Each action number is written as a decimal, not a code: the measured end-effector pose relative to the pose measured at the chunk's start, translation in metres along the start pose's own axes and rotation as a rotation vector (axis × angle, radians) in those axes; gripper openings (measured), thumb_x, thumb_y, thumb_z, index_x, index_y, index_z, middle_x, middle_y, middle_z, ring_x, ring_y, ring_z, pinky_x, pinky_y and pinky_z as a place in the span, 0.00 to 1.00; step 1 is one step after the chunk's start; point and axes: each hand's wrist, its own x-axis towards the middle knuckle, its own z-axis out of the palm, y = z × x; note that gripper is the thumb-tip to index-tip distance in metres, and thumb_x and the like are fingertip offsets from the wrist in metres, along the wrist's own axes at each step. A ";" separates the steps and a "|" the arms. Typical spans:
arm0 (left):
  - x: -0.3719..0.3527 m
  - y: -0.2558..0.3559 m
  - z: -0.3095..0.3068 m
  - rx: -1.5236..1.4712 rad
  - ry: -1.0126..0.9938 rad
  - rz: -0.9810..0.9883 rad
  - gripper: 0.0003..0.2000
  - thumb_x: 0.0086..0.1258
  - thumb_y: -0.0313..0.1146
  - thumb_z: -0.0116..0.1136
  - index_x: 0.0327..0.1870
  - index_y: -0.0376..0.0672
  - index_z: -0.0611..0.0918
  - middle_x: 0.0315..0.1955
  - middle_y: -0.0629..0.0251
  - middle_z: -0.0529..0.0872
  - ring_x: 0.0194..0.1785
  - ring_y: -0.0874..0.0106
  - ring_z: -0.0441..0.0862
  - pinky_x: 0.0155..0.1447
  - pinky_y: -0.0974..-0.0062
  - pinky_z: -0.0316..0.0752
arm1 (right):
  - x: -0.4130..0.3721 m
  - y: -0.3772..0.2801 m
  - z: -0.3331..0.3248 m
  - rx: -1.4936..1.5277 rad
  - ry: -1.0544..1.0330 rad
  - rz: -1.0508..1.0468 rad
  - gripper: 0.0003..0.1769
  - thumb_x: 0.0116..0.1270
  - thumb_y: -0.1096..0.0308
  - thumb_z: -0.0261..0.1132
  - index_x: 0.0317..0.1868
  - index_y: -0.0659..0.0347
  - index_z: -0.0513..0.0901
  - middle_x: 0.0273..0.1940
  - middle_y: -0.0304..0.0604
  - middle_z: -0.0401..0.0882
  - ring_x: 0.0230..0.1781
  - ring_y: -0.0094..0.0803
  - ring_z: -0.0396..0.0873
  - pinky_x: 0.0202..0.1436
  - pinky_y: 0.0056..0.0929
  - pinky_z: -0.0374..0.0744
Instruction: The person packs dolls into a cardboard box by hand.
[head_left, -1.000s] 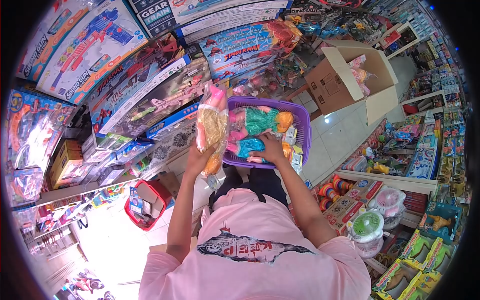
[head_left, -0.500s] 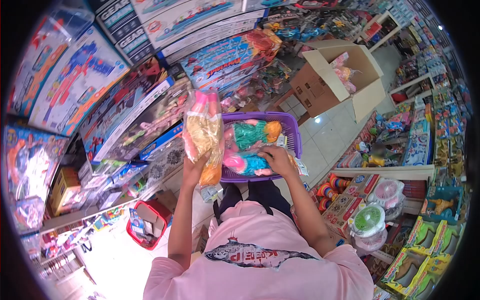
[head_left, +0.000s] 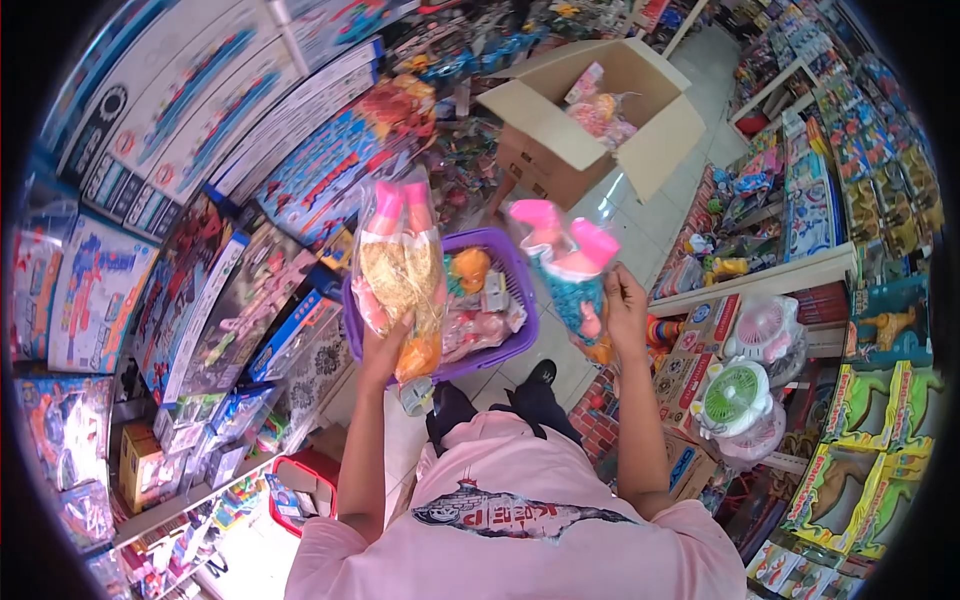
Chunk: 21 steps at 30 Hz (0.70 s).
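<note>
My left hand [head_left: 383, 350] grips a bagged doll in a yellow dress [head_left: 402, 270], held upright in front of a purple basket [head_left: 520, 330]. My right hand [head_left: 625, 312] holds a second bagged doll in a teal dress [head_left: 572, 272], lifted clear of the basket to its right. More bagged dolls [head_left: 475, 300] lie inside the basket, which sits just ahead of my knees. I cannot see what the basket rests on.
Boxed toy guns [head_left: 240, 290] fill the shelves on the left. An open cardboard box [head_left: 590, 135] with bagged toys stands on the tiled floor ahead. Boxed toys and small fans [head_left: 735, 400] crowd the right shelf. A red basket [head_left: 305, 490] sits lower left.
My right hand has lifted the teal-dress doll out of the basket and swung it to the right. The left hand keeps its hold on the yellow-dress doll. My view has turned leftward.
</note>
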 end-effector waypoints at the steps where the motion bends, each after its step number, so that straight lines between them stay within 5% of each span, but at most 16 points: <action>1: -0.002 0.003 0.021 0.004 -0.012 0.014 0.28 0.72 0.37 0.63 0.68 0.34 0.70 0.61 0.61 0.77 0.63 0.70 0.74 0.67 0.69 0.68 | 0.000 0.014 -0.015 0.043 0.071 0.031 0.13 0.80 0.65 0.54 0.38 0.66 0.76 0.34 0.31 0.74 0.37 0.18 0.71 0.44 0.22 0.73; 2: -0.001 -0.002 0.035 0.011 -0.023 0.022 0.28 0.72 0.37 0.63 0.68 0.34 0.70 0.61 0.61 0.77 0.63 0.70 0.74 0.67 0.69 0.68 | 0.000 0.027 -0.030 0.049 0.084 0.026 0.13 0.80 0.65 0.54 0.38 0.66 0.76 0.34 0.31 0.74 0.37 0.18 0.71 0.44 0.22 0.73; 4: 0.001 -0.021 0.064 -0.138 -0.059 -0.117 0.27 0.72 0.35 0.62 0.68 0.34 0.69 0.62 0.61 0.77 0.64 0.69 0.74 0.67 0.69 0.68 | -0.002 0.051 -0.064 0.594 0.151 0.164 0.08 0.78 0.69 0.55 0.48 0.63 0.79 0.42 0.32 0.79 0.41 0.18 0.75 0.49 0.19 0.74; 5: 0.003 -0.030 0.079 -0.135 -0.056 -0.146 0.28 0.71 0.35 0.62 0.69 0.35 0.69 0.62 0.61 0.77 0.64 0.68 0.74 0.67 0.69 0.68 | -0.005 0.062 -0.082 0.645 0.211 0.199 0.11 0.76 0.71 0.56 0.55 0.62 0.78 0.49 0.36 0.80 0.46 0.22 0.79 0.54 0.24 0.77; 6: 0.003 -0.037 0.097 -0.215 -0.053 -0.149 0.28 0.71 0.34 0.62 0.70 0.35 0.68 0.63 0.61 0.76 0.64 0.69 0.74 0.68 0.68 0.68 | -0.007 0.039 -0.092 0.680 0.320 0.271 0.11 0.79 0.66 0.55 0.53 0.60 0.78 0.46 0.34 0.80 0.44 0.19 0.78 0.51 0.22 0.78; 9: 0.010 -0.057 0.143 -0.245 -0.066 -0.220 0.28 0.71 0.33 0.61 0.70 0.35 0.67 0.64 0.60 0.76 0.65 0.68 0.74 0.68 0.67 0.69 | -0.009 0.105 -0.144 0.799 0.368 0.256 0.19 0.78 0.61 0.54 0.62 0.62 0.74 0.53 0.40 0.81 0.50 0.26 0.80 0.54 0.28 0.79; 11: 0.013 -0.061 0.182 -0.348 -0.108 -0.193 0.28 0.71 0.31 0.60 0.70 0.35 0.66 0.64 0.59 0.76 0.65 0.67 0.74 0.68 0.67 0.69 | -0.004 0.145 -0.177 0.993 0.100 0.159 0.27 0.74 0.52 0.57 0.63 0.65 0.72 0.57 0.46 0.78 0.55 0.34 0.78 0.58 0.32 0.78; 14: 0.016 -0.056 0.234 -0.240 -0.118 -0.178 0.28 0.71 0.29 0.60 0.70 0.35 0.66 0.63 0.59 0.76 0.65 0.67 0.74 0.68 0.67 0.69 | 0.004 0.169 -0.216 1.428 0.066 0.229 0.30 0.74 0.47 0.54 0.61 0.66 0.73 0.57 0.48 0.77 0.55 0.37 0.77 0.57 0.36 0.77; 15: 0.015 -0.048 0.254 -0.235 -0.124 -0.182 0.28 0.71 0.29 0.60 0.70 0.35 0.66 0.63 0.59 0.76 0.65 0.67 0.74 0.68 0.67 0.69 | 0.011 0.152 -0.224 1.337 -0.173 -0.082 0.32 0.74 0.44 0.52 0.62 0.64 0.71 0.58 0.48 0.75 0.58 0.37 0.74 0.61 0.39 0.75; 16: 0.014 -0.039 0.273 -0.206 -0.150 -0.122 0.28 0.71 0.29 0.60 0.70 0.35 0.66 0.63 0.59 0.76 0.65 0.67 0.74 0.67 0.67 0.70 | 0.007 0.151 -0.236 1.340 -0.163 -0.084 0.32 0.74 0.44 0.52 0.62 0.64 0.71 0.58 0.48 0.75 0.58 0.37 0.74 0.61 0.39 0.75; 18: 0.014 -0.037 0.297 -0.174 -0.185 -0.063 0.29 0.70 0.29 0.60 0.71 0.35 0.66 0.63 0.59 0.76 0.65 0.67 0.74 0.67 0.67 0.70 | -0.008 0.156 -0.259 1.273 0.126 0.014 0.35 0.75 0.40 0.49 0.64 0.64 0.70 0.60 0.47 0.73 0.61 0.38 0.72 0.65 0.39 0.72; 19: 0.016 -0.040 0.306 -0.190 -0.161 -0.087 0.29 0.71 0.30 0.60 0.71 0.35 0.65 0.63 0.59 0.76 0.65 0.67 0.74 0.67 0.67 0.71 | -0.016 0.172 -0.270 0.988 0.555 0.103 0.37 0.76 0.39 0.47 0.67 0.65 0.69 0.62 0.46 0.72 0.63 0.39 0.72 0.68 0.40 0.70; 21: 0.018 -0.042 0.322 -0.204 -0.145 -0.118 0.29 0.71 0.30 0.60 0.71 0.35 0.65 0.63 0.59 0.76 0.65 0.66 0.75 0.66 0.67 0.71 | -0.016 0.177 -0.287 0.999 0.685 0.171 0.37 0.77 0.39 0.46 0.68 0.65 0.68 0.63 0.45 0.72 0.63 0.38 0.72 0.68 0.39 0.70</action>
